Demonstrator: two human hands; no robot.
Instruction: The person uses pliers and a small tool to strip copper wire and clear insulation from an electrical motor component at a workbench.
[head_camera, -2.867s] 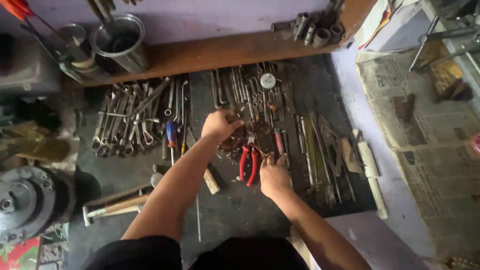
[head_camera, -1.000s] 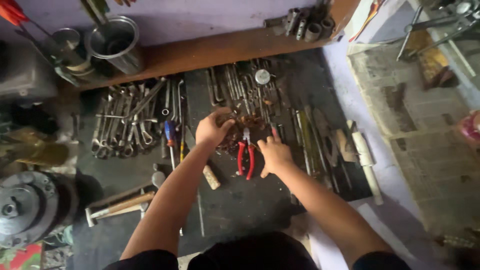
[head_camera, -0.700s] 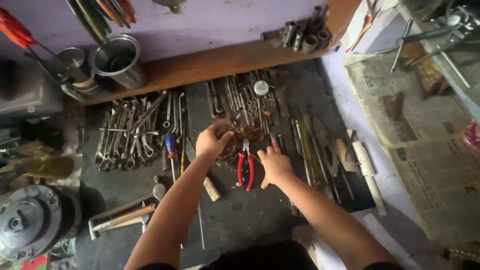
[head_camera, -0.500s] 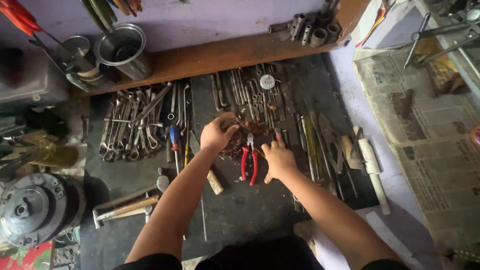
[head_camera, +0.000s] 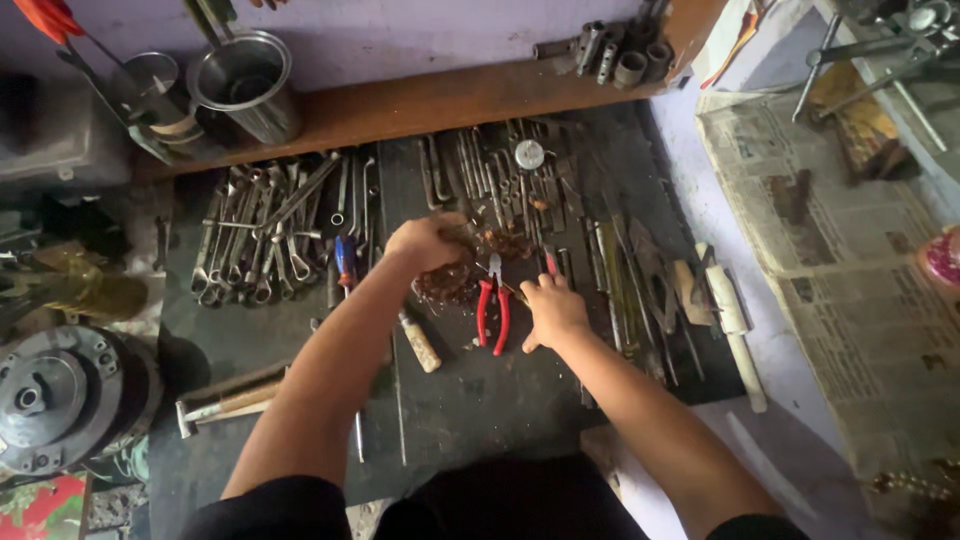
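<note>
Hands barely shifted: left hand (head_camera: 425, 243) still curled over rusty scrap pile (head_camera: 450, 283), right hand (head_camera: 553, 310) flat, empty; red pliers (head_camera: 492, 310) between; spanners (head_camera: 265, 235) left; bare mat (head_camera: 470, 400) near.

both arms reach up to mid-frame
left hand (head_camera: 428, 243) curled in a loose fist, knuckles up — right hand (head_camera: 553, 310) flatter, fingers bent, just lower right.

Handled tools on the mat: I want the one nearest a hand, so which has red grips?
The pliers, lying between the left hand and right hand. The tool left of them has a pale wooden handle; the screwdriver is blue and red.
</note>
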